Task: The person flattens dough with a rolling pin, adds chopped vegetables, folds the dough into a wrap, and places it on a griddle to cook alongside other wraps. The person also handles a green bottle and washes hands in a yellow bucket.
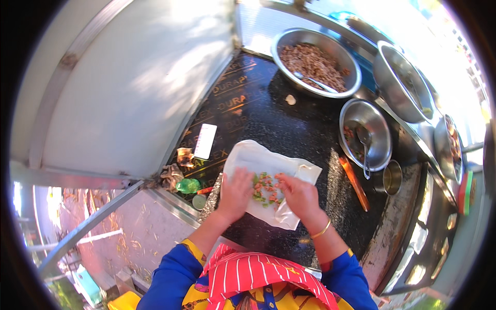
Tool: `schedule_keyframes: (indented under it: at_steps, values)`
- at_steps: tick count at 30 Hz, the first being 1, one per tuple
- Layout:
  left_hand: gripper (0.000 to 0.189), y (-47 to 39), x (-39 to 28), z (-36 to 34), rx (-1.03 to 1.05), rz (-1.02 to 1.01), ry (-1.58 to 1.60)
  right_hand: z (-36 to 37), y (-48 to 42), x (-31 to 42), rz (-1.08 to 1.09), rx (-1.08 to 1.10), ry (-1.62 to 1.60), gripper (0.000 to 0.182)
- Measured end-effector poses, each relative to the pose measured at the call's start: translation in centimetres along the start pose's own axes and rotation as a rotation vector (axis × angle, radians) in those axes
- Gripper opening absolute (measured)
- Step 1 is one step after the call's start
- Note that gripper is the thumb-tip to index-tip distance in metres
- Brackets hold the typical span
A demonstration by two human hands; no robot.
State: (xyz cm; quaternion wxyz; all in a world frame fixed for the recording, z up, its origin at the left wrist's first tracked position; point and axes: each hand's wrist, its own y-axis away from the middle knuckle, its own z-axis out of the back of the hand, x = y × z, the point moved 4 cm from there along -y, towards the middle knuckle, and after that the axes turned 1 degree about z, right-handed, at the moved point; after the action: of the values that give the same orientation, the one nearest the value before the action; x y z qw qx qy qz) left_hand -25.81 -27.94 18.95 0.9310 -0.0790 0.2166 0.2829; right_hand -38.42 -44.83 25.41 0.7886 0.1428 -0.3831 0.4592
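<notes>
A thin white sheet, apparently rolled dough (255, 155), lies on a black speckled countertop (286, 120) in front of me. Chopped green and reddish filling (265, 190) is scattered over its middle. My left hand (237, 193), slightly blurred, rests flat over the sheet's left side, beside the filling. At the filling's right side, the thumb and fingers of my right hand (300, 195) are drawn together. Whether they pinch some filling is too small to tell. The sheet's right edge is creased under and around that hand.
A rolling pin-like orange stick (353, 184) lies to the right. Beyond it are a steel bowl (387, 133) with a spoon (365, 149) and a small metal cup (392, 183). A large bowl of brown filling (314, 64) stands farther back. At left are a white box (205, 141) and a green bottle (188, 186).
</notes>
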Motion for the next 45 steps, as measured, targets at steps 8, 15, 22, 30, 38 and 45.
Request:
schedule_keyframes:
  at_steps: [8, 15, 22, 30, 38, 45]
  values:
    - [0.036, 5.1, -0.7, 3.7, -0.201, 0.28, 0.003, -5.5, -9.9, -0.7, 0.133, 0.136, 0.055, 0.018]
    - [0.024, 5.2, 3.2, 2.8, -0.197, 0.538, -0.032, -11.8, -14.8, 1.8, 0.239, 0.323, 0.148, 0.024]
    - [0.038, 4.2, 2.0, 3.2, -0.228, 0.784, 0.269, -12.9, -14.8, 1.3, 0.261, 0.451, 0.167, 0.007]
    - [0.02, 4.1, 3.1, 2.8, -0.245, 0.658, 0.247, -11.0, -14.6, 2.3, 0.219, 0.535, 0.046, 0.005]
    - [0.01, 4.5, -0.1, 3.9, -0.244, 0.553, 0.601, -5.7, -14.2, -0.5, 0.026, 0.502, -0.455, 0.01]
    - [0.014, 4.4, -7.7, 3.2, -0.166, -0.055, 0.406, 0.9, -10.2, -6.3, 0.025, 0.368, -0.324, 0.013]
